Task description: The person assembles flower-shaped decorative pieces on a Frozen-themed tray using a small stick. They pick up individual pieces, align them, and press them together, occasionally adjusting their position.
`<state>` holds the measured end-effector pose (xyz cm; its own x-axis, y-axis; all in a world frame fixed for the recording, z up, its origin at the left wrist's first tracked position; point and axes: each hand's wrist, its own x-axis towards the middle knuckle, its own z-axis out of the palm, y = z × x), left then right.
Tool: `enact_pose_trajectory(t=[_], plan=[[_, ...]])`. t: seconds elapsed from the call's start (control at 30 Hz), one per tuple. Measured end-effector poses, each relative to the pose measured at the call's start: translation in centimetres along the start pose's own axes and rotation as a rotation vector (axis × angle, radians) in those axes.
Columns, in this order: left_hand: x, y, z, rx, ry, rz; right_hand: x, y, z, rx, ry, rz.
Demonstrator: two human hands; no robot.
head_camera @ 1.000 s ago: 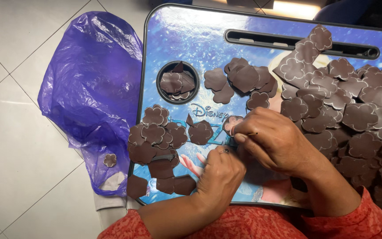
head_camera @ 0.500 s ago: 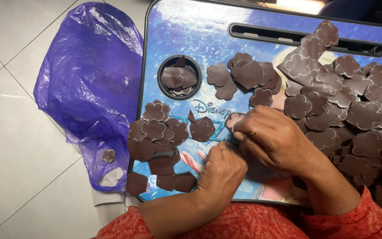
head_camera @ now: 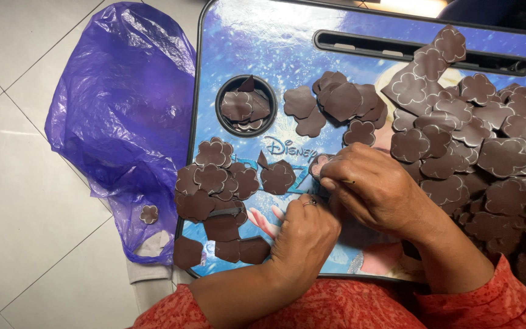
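My right hand (head_camera: 375, 190) rests on a blue picture-printed lap tray (head_camera: 263, 42). Its fingertips pinch a brown flower-shaped cutout (head_camera: 319, 164). My left hand (head_camera: 304, 239), wearing a ring, is curled just below and touches the right hand; what its fingers hold is hidden. One flower cutout (head_camera: 277, 178) lies just left of the hands. A small heap of the same cutouts (head_camera: 211, 183) lies further left. A large heap (head_camera: 488, 146) covers the tray's right side, beside my right wrist.
A round recess (head_camera: 246, 105) in the tray holds a few cutouts, and a small group (head_camera: 336, 100) lies right of it. A long slot (head_camera: 421, 53) runs along the far edge. A purple plastic bag (head_camera: 123, 103) lies on the tiled floor to the left, one cutout (head_camera: 148, 214) on it.
Both hands stay pressed together at the same spot on the tray, with only slight finger movement. The view has shifted a little.
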<state>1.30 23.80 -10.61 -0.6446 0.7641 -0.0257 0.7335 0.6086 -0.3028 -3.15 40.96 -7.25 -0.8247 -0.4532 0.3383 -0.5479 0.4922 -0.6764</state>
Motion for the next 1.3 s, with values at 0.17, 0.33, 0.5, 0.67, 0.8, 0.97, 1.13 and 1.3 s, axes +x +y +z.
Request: enact_pose_trajectory(t=[0.17, 0.33, 0.5, 0.67, 0.8, 0.97, 1.13, 1.3], plan=[[0.0, -0.2, -0.3, -0.023, -0.055, 0.016, -0.8, -0.1, -1.2, 0.0, 0.089, -0.035], [0.9, -2.1, -0.4, -0.212, 0.301, -0.131, -2.4, -1.0, -2.9, 0.322, 0.422, 0.068], [1.9, -4.3, -0.5, -0.546, 0.373, -0.271, -2.1, -0.9, -3.7, 0.291, 0.414, 0.532], [2.5, -4.5, -1.5, -0.641, 0.423, -0.342, -1.2, -0.7, -3.8, -0.11, 0.094, 0.421], [2.9, -4.4, -2.0, -0.73, 0.44, -0.302, -1.4, -0.9, -3.1, -0.178, -0.014, 0.5], [2.9, -3.9, -2.1, -0.855, 0.367, -0.32, -1.7, -0.7, -3.2, -0.1, -0.019, 0.497], [3.4, -3.2, -1.5, -0.903, 0.375, -0.338, -2.2, -0.5, -3.2, -0.115, -0.045, 0.494], [3.9, -2.9, -1.1, -0.941, 0.397, -0.366, -2.5, -0.1, -2.7, -0.142, -0.013, 0.469]])
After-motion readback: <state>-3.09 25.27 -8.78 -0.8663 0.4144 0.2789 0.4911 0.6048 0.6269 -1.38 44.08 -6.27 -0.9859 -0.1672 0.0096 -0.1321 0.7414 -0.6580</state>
